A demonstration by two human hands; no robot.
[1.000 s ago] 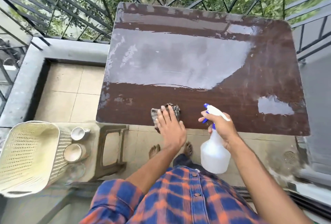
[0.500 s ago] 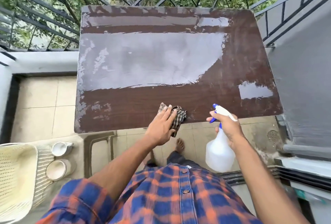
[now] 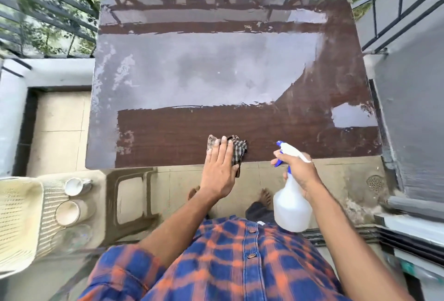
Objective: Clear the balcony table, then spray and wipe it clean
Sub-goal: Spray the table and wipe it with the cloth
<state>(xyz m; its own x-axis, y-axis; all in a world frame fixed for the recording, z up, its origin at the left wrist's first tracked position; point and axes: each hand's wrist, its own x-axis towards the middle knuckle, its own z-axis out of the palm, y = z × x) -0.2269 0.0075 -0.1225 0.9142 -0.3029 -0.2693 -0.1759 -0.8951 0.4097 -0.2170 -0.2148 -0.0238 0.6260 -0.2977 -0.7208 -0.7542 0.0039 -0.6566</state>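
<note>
The brown balcony table (image 3: 182, 130) carries a wide wet sheen over its middle and far part, with a drier dark band along the near edge. My left hand (image 3: 219, 171) lies flat, fingers together, on a checked cloth (image 3: 237, 149) at the table's near edge, with part of the cloth hanging over the edge. My right hand (image 3: 296, 168) grips the neck of a white spray bottle (image 3: 292, 207) with a blue trigger, held just off the near edge, right of the cloth, nozzle toward the table.
A brown plastic stool (image 3: 129, 195) stands at my left with two white cups (image 3: 72, 199) and a cream perforated basket (image 3: 19, 223) on it. Black railings (image 3: 60, 12) enclose the balcony. A grey wall (image 3: 413, 113) rises at the right. My bare feet stand on the tiled floor (image 3: 57, 132).
My left hand has slid the cloth rightward along the near edge of the table. The spray bottle has stayed in my right hand in about the same place. The camera view has shifted.
</note>
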